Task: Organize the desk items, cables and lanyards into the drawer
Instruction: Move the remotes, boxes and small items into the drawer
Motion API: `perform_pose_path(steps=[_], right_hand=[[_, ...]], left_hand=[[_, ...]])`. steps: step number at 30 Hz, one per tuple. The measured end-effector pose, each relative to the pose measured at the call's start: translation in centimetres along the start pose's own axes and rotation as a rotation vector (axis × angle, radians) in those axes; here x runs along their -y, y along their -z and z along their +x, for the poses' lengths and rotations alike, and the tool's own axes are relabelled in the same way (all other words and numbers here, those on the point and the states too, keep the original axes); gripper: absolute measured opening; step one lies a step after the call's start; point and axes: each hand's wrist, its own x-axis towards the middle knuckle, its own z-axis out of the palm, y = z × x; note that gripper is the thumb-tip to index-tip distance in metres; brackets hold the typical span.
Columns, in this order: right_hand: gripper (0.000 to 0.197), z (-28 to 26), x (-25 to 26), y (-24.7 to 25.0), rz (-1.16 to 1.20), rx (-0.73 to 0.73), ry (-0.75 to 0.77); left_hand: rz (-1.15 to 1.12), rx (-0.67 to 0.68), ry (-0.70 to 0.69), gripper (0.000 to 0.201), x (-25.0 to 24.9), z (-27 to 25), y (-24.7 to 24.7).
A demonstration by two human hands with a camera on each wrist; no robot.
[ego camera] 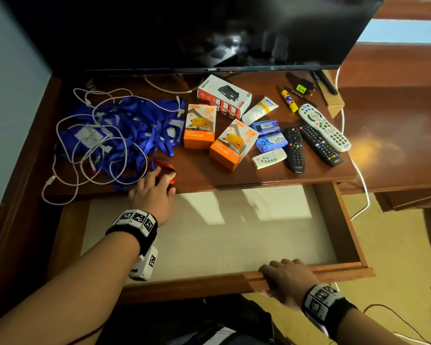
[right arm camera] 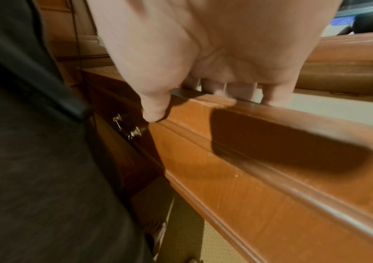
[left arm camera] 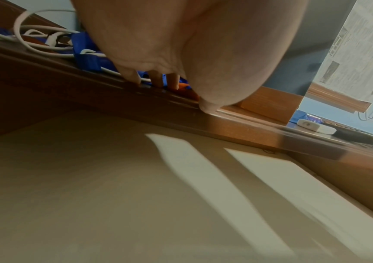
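Note:
A tangle of blue lanyards (ego camera: 132, 125) (left arm camera: 86, 53) and white cables (ego camera: 67, 168) (left arm camera: 30, 44) covers the desk's left side. A red lanyard (ego camera: 168, 168) (left arm camera: 185, 89) lies at the desk's front edge. My left hand (ego camera: 163, 181) (left arm camera: 172, 83) rests its straight fingers on it, thumb on the desk edge. Below, the drawer (ego camera: 346, 268) (right arm camera: 271, 142) stands pulled out with a bare pale liner (left arm camera: 113, 178). My right hand (ego camera: 284, 272) (right arm camera: 203, 92) grips the drawer's front rim, fingers curled inside and thumb outside.
Two orange charger boxes (ego camera: 199, 127) (ego camera: 232, 144), a white box (ego camera: 224, 98), a tube (ego camera: 259, 109), blue packets (ego camera: 269, 135), a glue stick (ego camera: 289, 100) and several remotes (ego camera: 320, 144) fill the desk's right half. A television (ego camera: 209, 33) overhangs the back. A white cord (ego camera: 361, 180) hangs off the right edge.

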Motion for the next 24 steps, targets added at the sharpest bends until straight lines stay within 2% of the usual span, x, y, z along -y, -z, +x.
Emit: perform_pose_path(steps=[7, 13, 16, 19, 21, 24], right_hand=[[0.052, -2.2, -0.2, -1.9, -0.003, 0.082, 0.024], [0.060, -2.2, -0.5, -0.5, 0.024, 0.163, 0.054], [0.072, -2.1, -1.5, 1.5, 0.067, 0.190, 0.100], [0.080, -2.5, -3.3, 6.0, 0.158, 0.024, 0.020], [0.075, -2.1, -5.8, 9.3, 0.187, -0.218, -0.094], [0.054, -0.5, -10.8, 14.1, 0.244, -0.636, -0.277]], left_hand=[[-0.006, -0.015, 0.009, 0.046, -0.1, -0.1, -0.2], [-0.008, 0.008, 0.023, 0.047, -0.2, -0.1, 0.0], [-0.015, 0.019, 0.032, 0.048, -0.4, -0.1, 0.2], [-0.006, 0.048, 0.026, 0.054, -0.5, -0.1, 0.4], [-0.007, 0.062, 0.025, 0.058, -0.6, -0.3, 0.6], [-0.019, 0.081, 0.032, 0.063, -1.1, -0.4, 0.9]])
